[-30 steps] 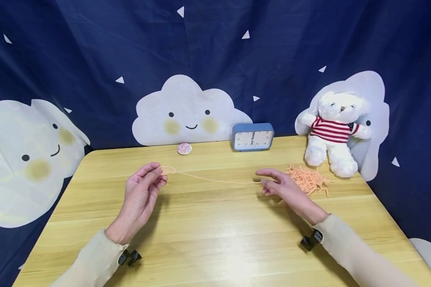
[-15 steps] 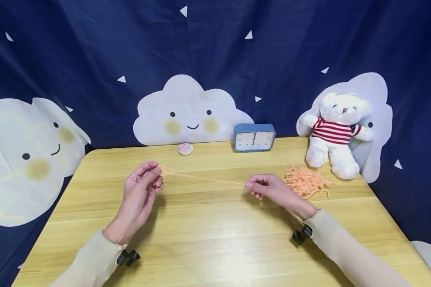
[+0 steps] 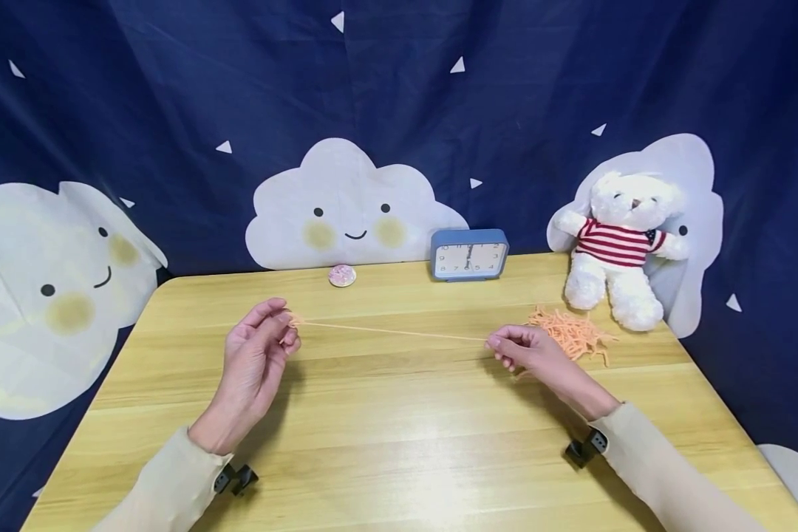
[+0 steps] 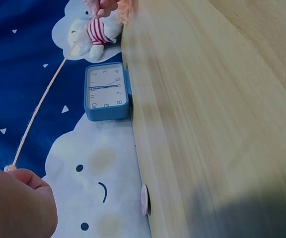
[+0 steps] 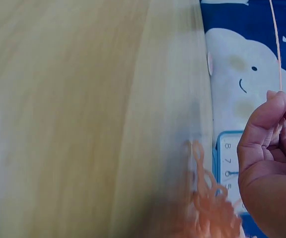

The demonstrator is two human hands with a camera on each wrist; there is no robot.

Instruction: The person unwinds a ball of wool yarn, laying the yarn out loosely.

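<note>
A thin peach yarn strand [image 3: 392, 332] runs straight between my two hands, raised over the wooden table. At its left end, my left hand [image 3: 256, 362] pinches the yarn between thumb and fingers, with a small peach bunch showing at the fingertips. My right hand [image 3: 539, 355] pinches the other end between thumb and forefinger. Behind the right hand lies a loose pile of peach yarn [image 3: 572, 334], partly covered by that hand in the head view. From the left wrist view, the strand [image 4: 38, 106] looks taut and slants up toward the right hand [image 4: 101, 7].
The wooden table [image 3: 399, 436] meets a dark blue curtain with cloud faces. Along its back edge stand a blue clock [image 3: 468, 255] and a small round pink-patterned disc [image 3: 342, 275]. A white teddy bear [image 3: 618, 244] in a striped shirt sits at the back right.
My right hand moved left and took a pinch on the yarn, then drew back to the right. The open loop near my left hand has pulled in small, and the strand is straighter.
</note>
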